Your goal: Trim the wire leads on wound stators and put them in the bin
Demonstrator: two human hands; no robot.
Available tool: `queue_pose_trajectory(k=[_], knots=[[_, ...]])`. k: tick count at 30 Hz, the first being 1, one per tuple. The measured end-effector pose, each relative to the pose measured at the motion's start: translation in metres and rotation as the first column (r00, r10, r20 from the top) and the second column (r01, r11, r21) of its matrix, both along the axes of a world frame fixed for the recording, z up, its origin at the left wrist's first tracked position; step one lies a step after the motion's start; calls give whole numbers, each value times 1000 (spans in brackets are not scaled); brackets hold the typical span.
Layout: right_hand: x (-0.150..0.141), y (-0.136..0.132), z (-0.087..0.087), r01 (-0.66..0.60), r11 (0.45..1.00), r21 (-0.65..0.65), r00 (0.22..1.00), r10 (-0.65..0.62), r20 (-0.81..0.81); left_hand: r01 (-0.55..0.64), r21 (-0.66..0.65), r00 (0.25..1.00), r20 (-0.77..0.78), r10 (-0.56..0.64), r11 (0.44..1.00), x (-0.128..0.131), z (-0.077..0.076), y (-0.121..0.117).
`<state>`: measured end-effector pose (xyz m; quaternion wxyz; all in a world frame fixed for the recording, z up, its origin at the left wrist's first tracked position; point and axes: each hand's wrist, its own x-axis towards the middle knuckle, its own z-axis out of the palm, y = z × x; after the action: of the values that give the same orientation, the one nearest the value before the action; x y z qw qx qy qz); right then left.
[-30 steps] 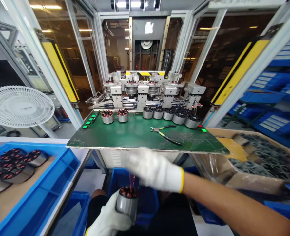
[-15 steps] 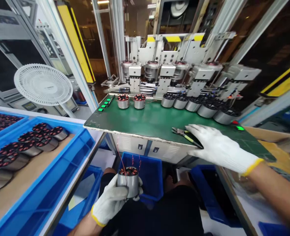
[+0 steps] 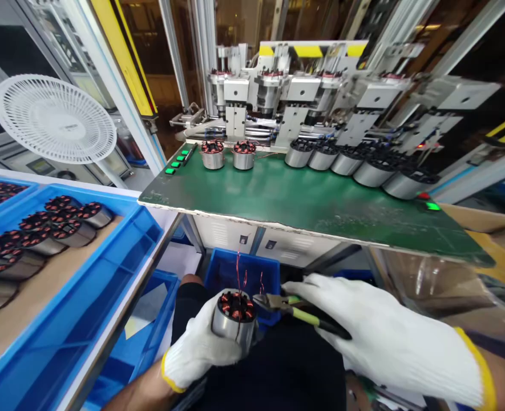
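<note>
My gloved left hand (image 3: 207, 337) is wrapped round a motor stator (image 3: 234, 331), a steel cylinder with copper windings in a black insulator on top. Thin red wire ends stick up from it. In my gloved right hand (image 3: 346, 319) is a pair of cutting pliers (image 3: 295, 311) with yellow-green and black handles. The jaws point left, close beside the stator's upper right rim; whether they touch it I cannot tell. My left fingertips are partly hidden behind the cylinder.
Two wound stators (image 3: 243, 155) and a row of several dark-topped stators (image 3: 346, 161) stand on the green bench (image 3: 252, 197), before a fixture machine (image 3: 293, 91). A blue tray (image 3: 119, 251) with more stators is at left, near a white fan (image 3: 55, 117). A blue bin (image 3: 269, 268) sits below.
My right hand has taken up the pliers from the bench and brought them down beside the stator. My left hand has shifted slightly right, with the stator tilted. The view has moved too.
</note>
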<state>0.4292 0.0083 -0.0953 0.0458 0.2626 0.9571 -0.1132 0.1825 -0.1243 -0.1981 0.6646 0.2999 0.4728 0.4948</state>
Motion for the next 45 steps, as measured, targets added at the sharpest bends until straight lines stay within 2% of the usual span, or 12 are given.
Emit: queue_pose_trajectory(k=[5, 10, 16, 21, 24, 27, 29, 31, 33, 35, 38, 45], knots=[[-10, -6, 0, 9, 987, -163, 999, 0, 52, 1, -31, 994, -111, -4, 1000, 3, 9, -2], [-12, -7, -3, 14, 977, -214, 999, -4, 49, 12, -35, 960, -280, -22, 999, 6, 21, -4], [-15, -8, -5, -14, 967, -255, 999, 23, 33, 39, -172, 830, -543, -128, 984, 2, 31, -4], [-15, -9, -12, 17, 942, -335, 1000, -12, 20, 53, -213, 791, -588, -171, 976, 0, 38, -1], [-17, -12, -16, 96, 890, -445, 995, -87, 41, 123, -226, 791, -566, -233, 966, -4, 39, 0], [-21, -16, -11, 124, 771, -624, 992, -76, 104, 140, -194, 765, -602, -231, 971, -4, 35, -1], [-22, -19, -6, 146, 730, -668, 989, -84, 124, 113, -167, 735, -650, -196, 979, -1, 32, -2], [-17, -21, -3, 198, 783, -590, 980, -174, 98, 43, -113, 697, -708, -111, 993, 4, 30, -4], [-9, -22, -6, 273, 860, -430, 958, -282, 43, -23, -13, 654, -757, 5, 1000, 7, 29, -6], [0, -22, -15, 336, 903, -269, 939, -344, 20, -42, 89, 627, -773, 95, 995, 7, 29, -8], [5, -23, -27, 367, 921, -130, 930, -362, 61, -72, 170, 621, -764, 177, 983, 5, 30, -10], [-14, -28, -28, 298, 952, -65, 952, -291, 99, -97, 155, 603, -776, 182, 983, 7, 32, -12]])
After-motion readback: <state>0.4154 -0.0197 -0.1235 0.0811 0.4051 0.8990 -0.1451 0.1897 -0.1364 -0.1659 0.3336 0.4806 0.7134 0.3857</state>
